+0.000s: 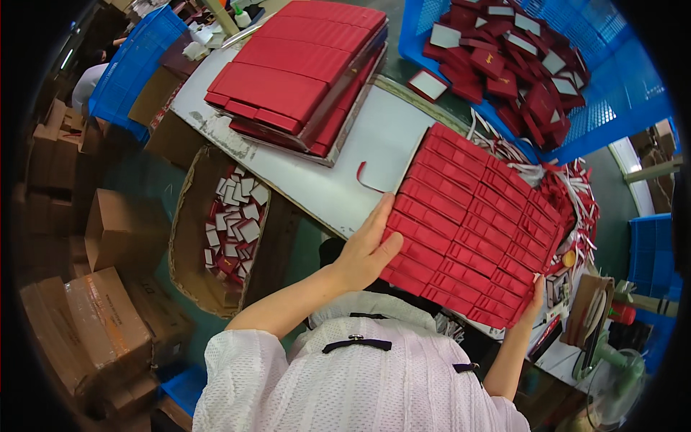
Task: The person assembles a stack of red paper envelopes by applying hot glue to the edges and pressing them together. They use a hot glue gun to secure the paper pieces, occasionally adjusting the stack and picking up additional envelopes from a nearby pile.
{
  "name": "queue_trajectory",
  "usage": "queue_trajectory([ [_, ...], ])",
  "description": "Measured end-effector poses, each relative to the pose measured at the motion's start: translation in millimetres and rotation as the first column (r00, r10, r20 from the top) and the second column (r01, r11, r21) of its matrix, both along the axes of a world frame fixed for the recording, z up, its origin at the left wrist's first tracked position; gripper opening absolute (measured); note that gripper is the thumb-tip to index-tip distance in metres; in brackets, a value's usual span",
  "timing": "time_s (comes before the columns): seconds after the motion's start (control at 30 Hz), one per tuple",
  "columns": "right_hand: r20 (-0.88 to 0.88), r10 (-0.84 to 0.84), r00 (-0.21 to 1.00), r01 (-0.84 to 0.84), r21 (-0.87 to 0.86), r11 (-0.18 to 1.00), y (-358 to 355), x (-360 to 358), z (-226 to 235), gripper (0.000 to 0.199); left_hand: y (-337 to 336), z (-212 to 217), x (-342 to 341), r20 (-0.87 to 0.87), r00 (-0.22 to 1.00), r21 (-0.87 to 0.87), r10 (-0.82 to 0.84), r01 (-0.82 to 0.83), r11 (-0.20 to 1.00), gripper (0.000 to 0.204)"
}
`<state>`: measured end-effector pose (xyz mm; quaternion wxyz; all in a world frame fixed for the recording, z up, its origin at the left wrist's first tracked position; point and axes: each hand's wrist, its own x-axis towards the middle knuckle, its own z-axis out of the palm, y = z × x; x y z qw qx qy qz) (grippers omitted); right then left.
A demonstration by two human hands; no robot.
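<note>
A block of several small red boxes [468, 223], packed in tight rows, is tilted in front of me above the table's near edge. My left hand [371, 246] grips its left side, with the thumb over the top and the fingers along the edge. At its lower right corner my right hand [533, 302] holds the other side; most of those fingers are hidden behind the block. Whether a tray lies under the boxes I cannot tell. Farther left on the table sits a stack of larger red pieces [299, 61] in layers.
Beyond the white table [360, 137] stands a blue crate [612, 43] heaped with red and white small boxes. An open carton [187, 245] of similar pieces is on the left, near brown cartons [108, 317]. Red and white strips [579, 194] pile at the right, above a green fan [615, 381].
</note>
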<state>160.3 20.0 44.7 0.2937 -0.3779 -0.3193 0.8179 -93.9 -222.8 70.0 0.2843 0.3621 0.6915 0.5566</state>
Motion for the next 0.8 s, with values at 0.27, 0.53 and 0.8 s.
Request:
queue_trajectory([
  [0.27,-0.114,0.174,0.978,-0.169,0.056,0.984,-34.2,-175.9,56.8,0.048,-67.0,60.5,-155.8,0.515,0.847,0.375,0.130,-0.359,0.855,0.046],
  [0.53,-0.078,0.494,0.866,-0.470,0.213,0.857,-95.8,-446.8,144.7,0.040,-195.3,53.7,-306.5,0.728,0.671,0.469,0.142,-0.638,0.611,0.039],
  [0.8,-0.212,0.896,0.391,-0.907,0.077,0.414,-204.3,-692.3,134.3,0.039,-298.9,15.4,-376.8,0.671,0.375,0.272,0.640,-0.927,0.258,0.043],
])
